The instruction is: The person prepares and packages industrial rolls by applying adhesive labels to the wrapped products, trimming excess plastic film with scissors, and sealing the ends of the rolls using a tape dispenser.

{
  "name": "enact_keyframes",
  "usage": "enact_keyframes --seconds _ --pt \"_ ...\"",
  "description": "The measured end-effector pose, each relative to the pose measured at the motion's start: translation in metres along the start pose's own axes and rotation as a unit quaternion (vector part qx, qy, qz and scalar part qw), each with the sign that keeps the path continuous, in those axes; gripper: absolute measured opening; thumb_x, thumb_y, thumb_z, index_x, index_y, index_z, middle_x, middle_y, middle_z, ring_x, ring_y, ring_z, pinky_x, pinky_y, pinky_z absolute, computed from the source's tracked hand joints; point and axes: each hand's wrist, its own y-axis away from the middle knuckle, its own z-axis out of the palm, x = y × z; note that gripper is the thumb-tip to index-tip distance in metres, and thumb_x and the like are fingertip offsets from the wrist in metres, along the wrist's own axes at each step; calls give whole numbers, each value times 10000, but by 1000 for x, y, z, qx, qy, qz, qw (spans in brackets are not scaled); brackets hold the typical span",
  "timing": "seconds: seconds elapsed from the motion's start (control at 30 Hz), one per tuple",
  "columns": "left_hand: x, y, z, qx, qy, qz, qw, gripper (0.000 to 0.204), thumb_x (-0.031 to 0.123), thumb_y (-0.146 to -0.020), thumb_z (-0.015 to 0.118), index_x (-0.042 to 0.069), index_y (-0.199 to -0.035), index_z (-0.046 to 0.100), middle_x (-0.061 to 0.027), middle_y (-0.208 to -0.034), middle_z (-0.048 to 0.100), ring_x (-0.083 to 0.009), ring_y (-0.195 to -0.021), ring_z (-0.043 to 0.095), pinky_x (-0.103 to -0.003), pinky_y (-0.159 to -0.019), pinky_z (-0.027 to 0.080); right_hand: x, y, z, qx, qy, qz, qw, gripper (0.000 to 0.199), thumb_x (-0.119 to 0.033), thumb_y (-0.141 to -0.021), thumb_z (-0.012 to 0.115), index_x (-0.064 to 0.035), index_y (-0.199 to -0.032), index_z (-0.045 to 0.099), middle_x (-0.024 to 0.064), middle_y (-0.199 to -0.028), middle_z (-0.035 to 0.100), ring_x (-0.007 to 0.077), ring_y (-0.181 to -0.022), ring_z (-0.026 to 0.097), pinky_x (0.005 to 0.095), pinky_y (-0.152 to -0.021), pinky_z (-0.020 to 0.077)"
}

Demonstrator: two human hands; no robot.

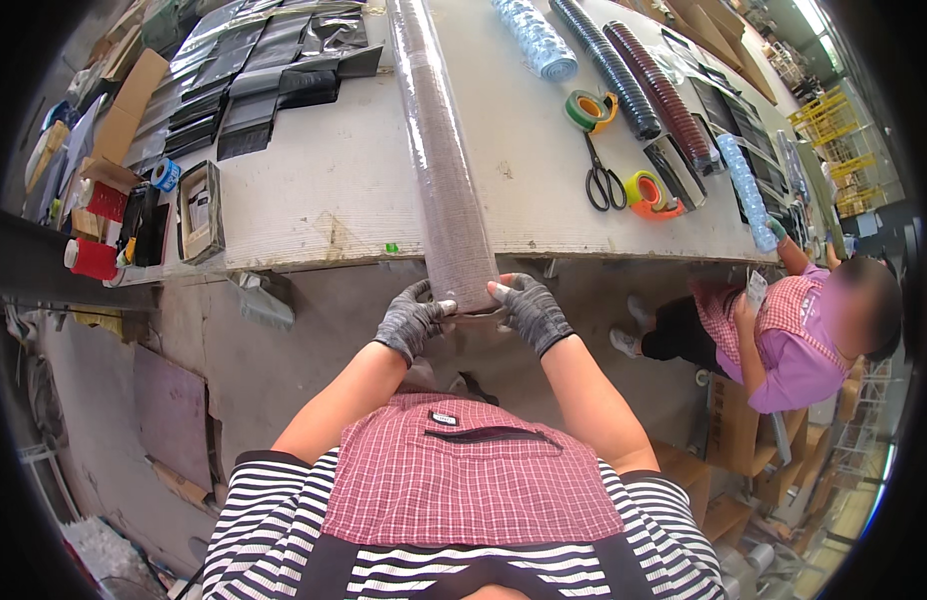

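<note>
A long grey-brown roll (452,190) with a woven-looking surface, wrapped in shiny clear film, lies lengthwise on the table. Its near end juts out past the front edge. My left hand (414,318), in a grey glove with bare fingertips, is closed on the left side of that end, thumb on top. On the opposite side my right hand (531,312), gloved alike, grips the same end with its thumb near the rim. The fingers underneath the roll are hidden.
White table (314,200); scissors (604,180), green tape (587,110) and orange tape (656,200) lie right of the roll. Blue patterned (539,40) and dark red rolls (664,95) lie beyond. Black plastic sleeves (254,100) cover the far left. A co-worker (784,330) stands at right.
</note>
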Motion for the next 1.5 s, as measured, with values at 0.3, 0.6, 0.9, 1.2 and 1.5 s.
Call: enact_keyframes --seconds 0.3,0.6,0.9,1.2,1.5 --pt "-11 -2 -26 -70 -96 200 973 273 -95 -780 657 13 -1028 621 -79 -1017 617 -177 -910 612 -285 -841 527 -8 -19 3 19 -92 9 996 289 -155 -795 795 -35 -933 571 73 -825 637 148 -639 618 288 -561 552" --pt "39 -31 -35 -94 -478 522 700 247 -70 -649 722 48 -850 642 -98 -907 561 -295 -921 550 -371 -785 483 -8 -6 -26 -152 -16 -121 981 349 -29 -802 705 16 -1133 604 73 -896 657 136 -820 632 274 -780 544" --pt "42 -59 -44 -112 -293 302 900 151 19 -844 669 28 -991 636 -66 -997 557 -196 -946 547 -317 -856 463 -30 -78 -14 1 149 -226 963 83 -110 -899 648 -33 -928 632 -6 -779 610 76 -738 525 248 -706 465" --pt "47 -67 -67 -152 -450 314 822 213 4 -832 667 43 -1037 623 -84 -1025 581 -211 -974 588 -343 -845 499 -45 -76 -4 -23 147 -238 960 78 -85 -901 654 -24 -934 619 -1 -815 617 64 -769 522 236 -727 461" --pt "63 -101 -62 13 -405 310 860 56 46 -915 593 20 -961 575 -98 -845 611 -197 -780 558 -324 -753 487 -37 -97 4 22 200 -237 950 342 -250 -918 651 -11 -1154 586 47 -871 639 121 -800 556 277 -759 475"
